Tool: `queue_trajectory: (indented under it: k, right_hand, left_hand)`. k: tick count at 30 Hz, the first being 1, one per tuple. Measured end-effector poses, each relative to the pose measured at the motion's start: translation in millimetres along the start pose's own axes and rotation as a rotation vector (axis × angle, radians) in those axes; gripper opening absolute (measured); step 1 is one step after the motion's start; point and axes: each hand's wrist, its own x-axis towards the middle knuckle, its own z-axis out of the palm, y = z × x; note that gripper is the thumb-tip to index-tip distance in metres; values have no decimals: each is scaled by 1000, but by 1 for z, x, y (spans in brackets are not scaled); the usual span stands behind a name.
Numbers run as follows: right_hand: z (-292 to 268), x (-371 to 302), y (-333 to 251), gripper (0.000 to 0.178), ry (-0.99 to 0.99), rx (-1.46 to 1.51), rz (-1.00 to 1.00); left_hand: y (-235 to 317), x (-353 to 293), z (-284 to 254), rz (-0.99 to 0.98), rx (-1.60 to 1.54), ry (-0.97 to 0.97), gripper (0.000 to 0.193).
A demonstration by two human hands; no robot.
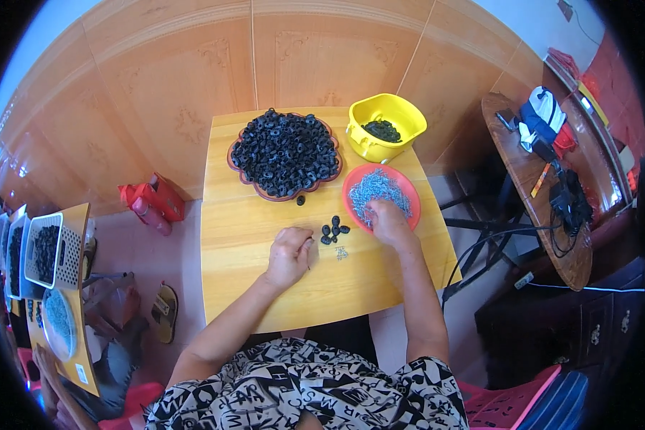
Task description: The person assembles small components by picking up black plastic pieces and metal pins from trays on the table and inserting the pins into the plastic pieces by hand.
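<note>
My right hand reaches into a red plate heaped with small silvery metal pieces that look like screws. Its fingers are bent together with the tips at the pile; what they pinch is hidden. My left hand rests on the yellow wooden table, curled closed. Whatever it may hold does not show. Between the hands lie several small black round parts in a cluster. Just below them is a little pile of silvery pieces.
A brown scalloped tray heaped with black rings stands far left on the table. Beyond the plate sits a yellow bucket with black parts inside. To the right is a brown oval table with cables. Another person's arm shows at lower left.
</note>
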Motion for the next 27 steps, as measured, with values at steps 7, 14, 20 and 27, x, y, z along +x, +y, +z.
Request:
queue_trajectory:
  k: [7,14,20,27]
  right_hand:
    - [-9,-6,4,20,-28,83,-110]
    - [-15,1,-12,18,-172,-58,-86]
    - [7,-3,1,14,106,113,-50]
    - [0,-10,15,11,96,237,26]
  left_hand:
    - [17,-35,-27,-862,-751,71,14]
    - [17,-55,-39,-982,-1123,74,15]
    - [9,-61,-38,-810,-1298,97,21]
    - [5,-61,-46,-890,-1388,44,23]
